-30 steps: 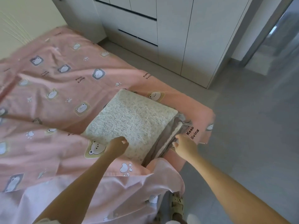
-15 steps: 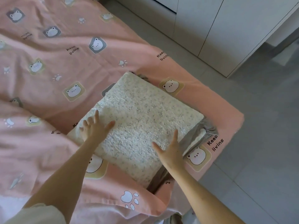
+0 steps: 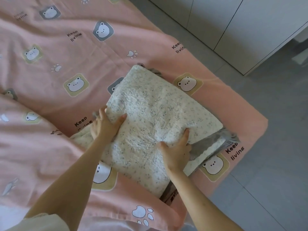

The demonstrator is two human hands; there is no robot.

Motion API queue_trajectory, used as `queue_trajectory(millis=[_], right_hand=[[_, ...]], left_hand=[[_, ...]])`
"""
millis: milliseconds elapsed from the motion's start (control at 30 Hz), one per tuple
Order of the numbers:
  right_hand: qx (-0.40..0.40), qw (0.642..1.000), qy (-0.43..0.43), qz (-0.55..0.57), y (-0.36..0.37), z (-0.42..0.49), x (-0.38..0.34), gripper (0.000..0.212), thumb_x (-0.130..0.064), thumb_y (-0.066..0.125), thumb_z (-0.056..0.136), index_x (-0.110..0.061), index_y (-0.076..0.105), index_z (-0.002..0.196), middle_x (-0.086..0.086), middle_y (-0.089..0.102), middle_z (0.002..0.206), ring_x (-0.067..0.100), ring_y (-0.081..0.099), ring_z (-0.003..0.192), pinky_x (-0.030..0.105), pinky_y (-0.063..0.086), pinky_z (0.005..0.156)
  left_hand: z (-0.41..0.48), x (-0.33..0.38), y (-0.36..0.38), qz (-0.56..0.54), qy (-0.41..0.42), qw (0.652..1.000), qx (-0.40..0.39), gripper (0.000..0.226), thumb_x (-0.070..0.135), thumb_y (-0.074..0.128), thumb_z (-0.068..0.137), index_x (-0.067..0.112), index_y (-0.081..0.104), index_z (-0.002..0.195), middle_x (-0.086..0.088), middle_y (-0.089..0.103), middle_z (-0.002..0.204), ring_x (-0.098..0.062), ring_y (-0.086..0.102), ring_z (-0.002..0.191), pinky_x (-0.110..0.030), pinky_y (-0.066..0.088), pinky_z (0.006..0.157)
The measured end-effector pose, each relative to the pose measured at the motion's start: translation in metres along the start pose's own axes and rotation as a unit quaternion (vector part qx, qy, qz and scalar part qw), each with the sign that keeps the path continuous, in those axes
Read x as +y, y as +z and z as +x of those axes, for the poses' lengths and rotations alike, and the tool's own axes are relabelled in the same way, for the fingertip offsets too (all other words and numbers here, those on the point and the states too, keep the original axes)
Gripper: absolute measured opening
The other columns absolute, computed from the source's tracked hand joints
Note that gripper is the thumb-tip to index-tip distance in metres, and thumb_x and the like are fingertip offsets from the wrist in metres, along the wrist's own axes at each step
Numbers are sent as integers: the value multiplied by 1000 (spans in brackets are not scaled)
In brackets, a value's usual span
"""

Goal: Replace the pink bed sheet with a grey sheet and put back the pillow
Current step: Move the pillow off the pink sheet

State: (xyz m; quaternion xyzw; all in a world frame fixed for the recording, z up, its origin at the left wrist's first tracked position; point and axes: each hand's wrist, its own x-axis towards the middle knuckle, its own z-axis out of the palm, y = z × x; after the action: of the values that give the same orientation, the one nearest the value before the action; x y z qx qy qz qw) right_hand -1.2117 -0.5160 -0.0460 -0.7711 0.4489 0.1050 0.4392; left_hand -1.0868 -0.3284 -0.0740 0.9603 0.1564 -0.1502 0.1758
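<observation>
Vs 0.5 s ago: both hands were flat on top with fingers spread, now both are clamped on the edges. The left hand (image 3: 105, 125) curls over the pillow's left edge, thumb on top, fingers wrapped round the side. The right hand (image 3: 176, 152) has its thumb on top and fingers bent over the right edge; how far under they go is hidden. The cover bunches up between the two hands. The view is also tighter and more top-down.

The pillow (image 3: 158, 110) is a rough rectangle lying skewed near the bed's corner on the pink bed sheet (image 3: 80, 60). Its cover is off-white, puckered and crinkly, with small grey specks. A band of smooth grey fabric (image 3: 208, 144) shows at its right edge, with another puckered white layer below it.

The sheet is thin, matte and creased, printed with bear squares, paw prints and "Keep living" text. Its near part is folded over.

The floor (image 3: 270, 164) is grey tile; the cupboards (image 3: 250, 27) have flat white fronts.
</observation>
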Motion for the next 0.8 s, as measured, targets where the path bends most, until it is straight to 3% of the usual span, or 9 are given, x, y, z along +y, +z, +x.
queue_trajectory(millis=[133, 200, 300, 367, 467, 533, 600, 800], right_hand=[[19, 1000, -17, -2, -15, -11, -13, 87, -24, 65, 88, -30, 5, 151, 21, 41, 134, 26, 55, 88, 29, 40, 70], [22, 999, -35, 6, -26, -17, -25, 83, -21, 61, 90, -30, 6, 152, 21, 43, 132, 28, 56, 94, 32, 42, 75], [39, 997, -65, 16, -59, -22, -48, 77, -21, 57, 93, -29, 8, 152, 21, 43, 134, 29, 54, 103, 27, 35, 73], [72, 992, -99, 25, -92, -28, -63, 76, -22, 57, 93, -28, 9, 152, 21, 42, 134, 26, 50, 94, 26, 33, 72], [133, 976, -164, 48, -149, -38, -84, 76, -22, 58, 92, -27, 11, 152, 20, 42, 133, 27, 48, 97, 34, 38, 83], [170, 962, -203, 60, -185, -45, -98, 77, -24, 59, 92, -28, 11, 152, 20, 40, 132, 35, 48, 106, 41, 39, 92], [210, 944, -247, 62, -218, -57, -111, 79, -24, 62, 90, -28, 11, 152, 22, 39, 131, 39, 52, 104, 43, 45, 88], [257, 887, -375, 84, -309, -115, -147, 76, -14, 63, 90, -23, 18, 151, 26, 24, 148, 40, 49, 119, 41, 43, 95]], left_hand=[[-25, 25, -31, -24, -7, 999, 43, 87, 76, 62, 65, 27, 31, 129, -6, 63, 102, -28, 61, 82, -36, 50, 67], [-36, 44, -53, -54, 10, 997, 54, 78, 67, 69, 67, 28, 37, 126, 2, 62, 88, -24, 59, 73, -34, 50, 62], [-51, 77, -86, -113, 51, 990, 69, 69, 60, 72, 68, 31, 48, 126, 8, 62, 92, -19, 60, 80, -33, 51, 69], [-64, 103, -108, -154, 81, 982, 76, 66, 60, 73, 67, 34, 53, 123, 9, 65, 97, -19, 63, 84, -36, 54, 72], [-89, 152, -145, -217, 118, 965, 90, 59, 56, 73, 70, 34, 54, 122, 13, 62, 95, -17, 62, 85, -36, 54, 74], [-114, 184, -171, -249, 141, 952, 111, 57, 54, 71, 72, 35, 55, 123, 14, 60, 93, -16, 61, 84, -34, 54, 72], [-142, 209, -197, -275, 156, 937, 149, 56, 55, 70, 73, 35, 55, 124, 12, 61, 92, -17, 62, 84, -32, 52, 68], [-230, 237, -271, -338, 175, 890, 250, 55, 55, 68, 76, 31, 57, 124, 6, 68, 105, -19, 62, 93, -27, 41, 66]])
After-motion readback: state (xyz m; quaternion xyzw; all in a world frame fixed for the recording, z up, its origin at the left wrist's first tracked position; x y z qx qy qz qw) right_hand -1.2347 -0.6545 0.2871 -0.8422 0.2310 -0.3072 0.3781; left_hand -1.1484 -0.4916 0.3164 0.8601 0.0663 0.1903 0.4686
